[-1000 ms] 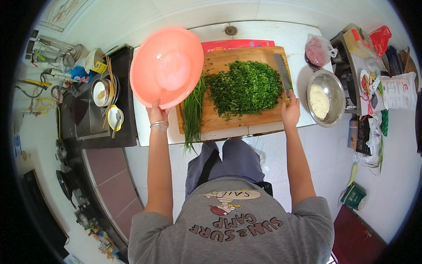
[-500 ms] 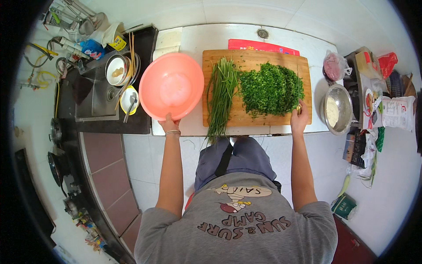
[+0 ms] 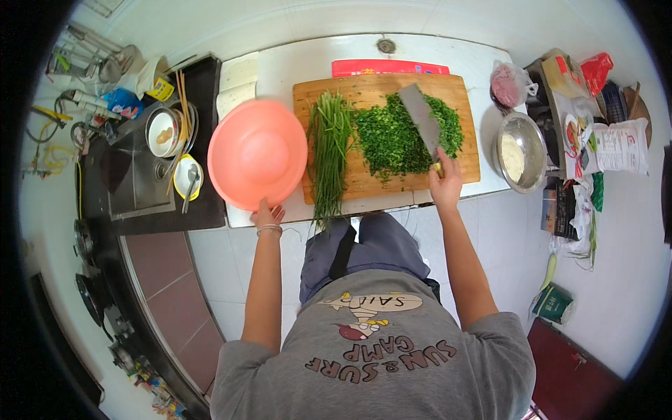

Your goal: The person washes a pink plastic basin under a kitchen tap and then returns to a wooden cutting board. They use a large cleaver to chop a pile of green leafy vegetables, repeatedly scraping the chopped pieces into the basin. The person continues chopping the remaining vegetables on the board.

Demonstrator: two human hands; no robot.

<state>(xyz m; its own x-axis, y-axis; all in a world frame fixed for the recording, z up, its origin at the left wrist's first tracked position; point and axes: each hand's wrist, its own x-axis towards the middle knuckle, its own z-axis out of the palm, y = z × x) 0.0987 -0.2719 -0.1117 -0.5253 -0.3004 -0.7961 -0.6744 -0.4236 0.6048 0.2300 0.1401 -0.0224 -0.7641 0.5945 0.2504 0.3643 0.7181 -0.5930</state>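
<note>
Gripping wide grey metal knife (image 3: 421, 117) in right hand (image 3: 446, 184). Touching round pink plastic bowl (image 3: 256, 155) past left hand (image 3: 268, 215); can't tell if gripping.

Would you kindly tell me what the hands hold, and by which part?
The right hand holds the knife by its handle; the left hand touches the pink basin at its near rim, grip unclear.

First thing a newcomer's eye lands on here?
Probably the big pink basin left of the wooden cutting board, with the left hand at its near rim. Next, the mass of chopped greens on the board, with the wide knife blade over it, its handle in the right hand. Uncut green stalks lie along the board's left side.
</note>
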